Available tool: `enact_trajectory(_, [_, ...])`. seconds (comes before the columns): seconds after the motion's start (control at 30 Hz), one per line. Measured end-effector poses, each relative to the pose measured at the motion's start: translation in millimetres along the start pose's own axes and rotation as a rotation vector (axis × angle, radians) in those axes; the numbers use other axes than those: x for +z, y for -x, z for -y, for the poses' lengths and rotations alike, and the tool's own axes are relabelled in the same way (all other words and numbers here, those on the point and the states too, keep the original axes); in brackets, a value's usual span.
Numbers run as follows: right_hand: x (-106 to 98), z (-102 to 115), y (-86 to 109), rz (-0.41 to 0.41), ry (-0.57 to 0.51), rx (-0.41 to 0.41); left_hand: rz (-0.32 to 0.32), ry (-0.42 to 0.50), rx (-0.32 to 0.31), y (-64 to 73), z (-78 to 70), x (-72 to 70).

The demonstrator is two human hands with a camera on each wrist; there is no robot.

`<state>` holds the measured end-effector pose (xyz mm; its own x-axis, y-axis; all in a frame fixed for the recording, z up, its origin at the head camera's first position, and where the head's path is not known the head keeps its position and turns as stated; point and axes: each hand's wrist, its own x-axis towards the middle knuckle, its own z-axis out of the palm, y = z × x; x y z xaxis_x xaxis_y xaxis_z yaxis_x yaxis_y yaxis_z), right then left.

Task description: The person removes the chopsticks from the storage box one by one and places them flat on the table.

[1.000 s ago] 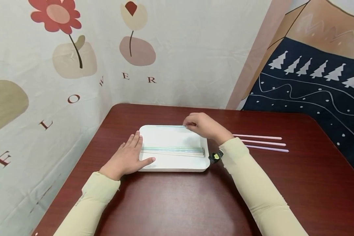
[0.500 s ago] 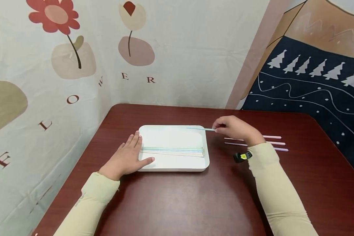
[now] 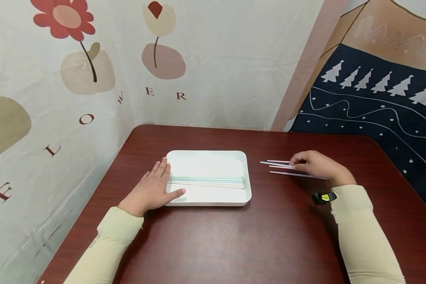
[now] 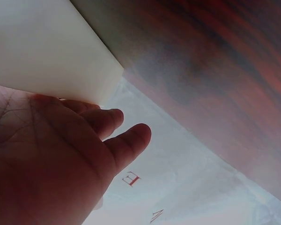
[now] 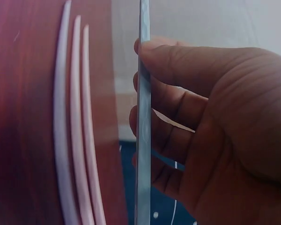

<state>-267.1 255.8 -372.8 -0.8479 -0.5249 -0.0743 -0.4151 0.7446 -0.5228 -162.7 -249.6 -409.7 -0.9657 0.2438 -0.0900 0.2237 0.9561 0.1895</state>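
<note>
At the right of the head view, my right hand (image 3: 318,167) pinches a pale blue chopstick (image 3: 271,163) between thumb and fingers. The right wrist view shows that chopstick (image 5: 144,140) upright in frame, thumb on one side and fingertips on the other. Below it lie two pink chopsticks (image 5: 77,117) and a lilac chopstick (image 5: 61,117), partly hidden by the hand in the head view. My left hand (image 3: 150,193) rests on the left rim of a white tray (image 3: 206,163), fingers straight, thumb over the near corner. Inside the tray, several pale green, blue and whitish chopsticks (image 3: 213,181) lie side by side.
The tray stands on a dark red-brown wooden table (image 3: 213,244). Behind and to the left hangs a pale cloth (image 3: 227,67) with flower prints. A dark blue cloth (image 3: 362,106) with white trees hangs behind the right side.
My right hand has moved right and slightly nearer, carrying the pale blue chopstick from the tray's far edge to over the pink and lilac chopsticks. The left hand has stayed in place.
</note>
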Motion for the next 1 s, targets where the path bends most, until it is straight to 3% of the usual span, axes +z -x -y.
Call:
enact_trajectory(0.3, [-2, -22, 23.3, 0.012, -0.014, 0.051, 0.003, 0.004, -0.005, 0.1, 0.0, -0.4])
enact_trajectory(0.5, [0, -33, 33.6, 0.016, 0.033, 0.063, 0.006, 0.003, 0.000, -0.1, -0.3, -0.7])
enact_trajectory(1.0, [16, -40, 36.9, 0.018, 0.060, -0.024, -0.002, -0.005, 0.004, -0.6, -2.6, -1.4])
